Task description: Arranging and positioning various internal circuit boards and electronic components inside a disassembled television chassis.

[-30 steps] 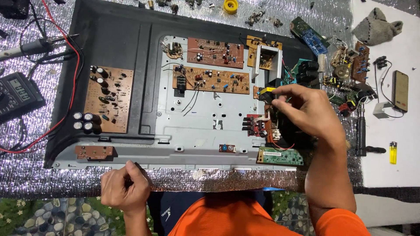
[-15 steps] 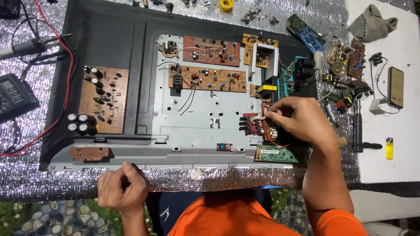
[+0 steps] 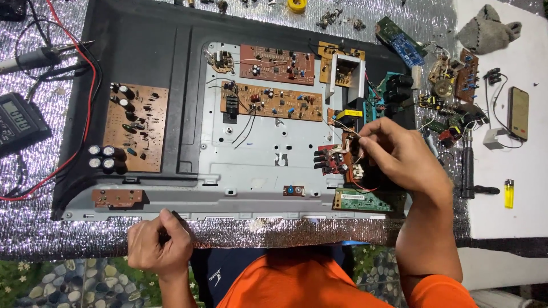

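- Right hand (image 3: 402,157) is over the small board (image 3: 349,165) at the right edge of the open chassis (image 3: 268,165), fingers pinched together on a thin wire (image 3: 342,130) — or a lead, hard to tell.
- Left hand (image 3: 160,245) rests curled at the chassis's near edge, fingers closed around a dark tool (image 3: 178,217).
- Step, as I judge it: handling wiring at that board — the next move calls for a fine, steady grip.

Multimeter (image 3: 20,122): dark body at the left edge, on the silver foil; grey rectangular screen on its upper face.
Label (image 3: 349,113): small yellow rectangle on a component just above the right hand's fingertips.
Phone (image 3: 518,113): dark brownish slab, screen unlit, on the white desk (image 3: 516,217) at far right.
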